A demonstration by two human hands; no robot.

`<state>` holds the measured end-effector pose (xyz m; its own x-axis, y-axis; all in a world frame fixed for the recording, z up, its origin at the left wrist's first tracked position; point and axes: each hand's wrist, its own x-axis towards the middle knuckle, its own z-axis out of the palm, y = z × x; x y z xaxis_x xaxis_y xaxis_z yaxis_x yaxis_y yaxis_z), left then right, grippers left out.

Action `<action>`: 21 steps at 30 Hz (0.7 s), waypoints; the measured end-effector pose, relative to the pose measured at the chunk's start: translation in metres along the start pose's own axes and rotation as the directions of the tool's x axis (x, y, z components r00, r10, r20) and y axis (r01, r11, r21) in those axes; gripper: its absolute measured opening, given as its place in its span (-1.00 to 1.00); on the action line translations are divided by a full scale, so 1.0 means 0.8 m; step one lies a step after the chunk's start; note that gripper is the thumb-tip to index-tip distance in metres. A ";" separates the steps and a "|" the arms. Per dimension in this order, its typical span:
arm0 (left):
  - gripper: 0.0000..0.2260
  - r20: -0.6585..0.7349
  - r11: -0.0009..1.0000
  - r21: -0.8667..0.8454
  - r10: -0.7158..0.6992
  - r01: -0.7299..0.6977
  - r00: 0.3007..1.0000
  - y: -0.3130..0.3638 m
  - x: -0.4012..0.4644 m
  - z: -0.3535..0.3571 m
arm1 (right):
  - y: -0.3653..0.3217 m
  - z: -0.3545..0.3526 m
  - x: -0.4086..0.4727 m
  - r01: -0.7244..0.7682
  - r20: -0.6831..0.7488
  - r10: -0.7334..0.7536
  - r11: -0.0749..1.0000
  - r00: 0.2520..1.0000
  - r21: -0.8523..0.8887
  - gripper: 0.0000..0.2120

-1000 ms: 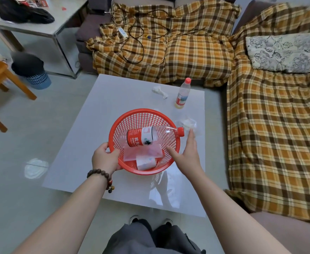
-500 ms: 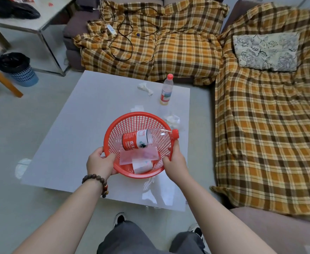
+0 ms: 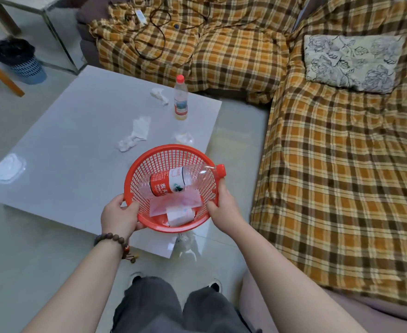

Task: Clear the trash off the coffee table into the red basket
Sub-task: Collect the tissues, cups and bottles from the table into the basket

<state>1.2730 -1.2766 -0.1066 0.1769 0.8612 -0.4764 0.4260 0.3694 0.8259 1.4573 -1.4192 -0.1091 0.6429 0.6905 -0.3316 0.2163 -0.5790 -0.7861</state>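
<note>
Head view: both hands clamped on the red basket (image 3: 173, 227), one per side. Left hand (image 3: 119, 213) curls round the near-left rim, right hand (image 3: 223, 205) grips the right rim w/ thumb inside. Basket sits over the near-right corner of the table (image 3: 65, 152); can't tell if it rests there or is lifted.

Inside: an empty bottle (image 3: 173, 182) lying across, its red cap (image 3: 220, 170) poking over the rim just above the right hand, plus a pink wrapper (image 3: 156, 209) and a white wad (image 3: 179, 216).

Left on the table: upright bottle (image 3: 181, 99) at the far edge, crumpled tissue (image 3: 159, 94) beside it, larger tissue (image 3: 135, 135) mid-table, clear plastic scrap (image 3: 184, 138) just behind the basket.

Risk: the bottle rides high, neck past the rim; tilt the basket right and it prob. rolls out onto the floor. Reaching for the far bottle one-handed could tip the load too.
</note>
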 end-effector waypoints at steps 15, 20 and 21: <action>-0.86 -0.199 0.998 -0.056 -0.040 0.029 0.979 0.023 0.019 0.040 | 0.000 -0.022 0.089 0.098 0.136 -0.095 0.995 0.986 -0.017 -0.17; -0.88 -0.240 0.989 -0.142 -0.076 0.042 0.968 0.044 0.072 0.055 | -0.034 -0.024 0.164 0.166 0.181 -0.153 0.984 0.972 -0.059 -0.18; -0.89 -0.254 0.986 -0.160 -0.087 0.047 0.963 0.049 0.084 0.058 | -0.044 -0.024 0.181 0.194 0.195 -0.177 0.978 0.965 -0.071 -0.17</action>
<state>1.3425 -1.2206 -0.1203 -0.0918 0.8862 -0.4542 0.2865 0.4603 0.8402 1.5568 -1.3070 -0.1195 0.4389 0.8530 -0.2824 0.3882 -0.4635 -0.7965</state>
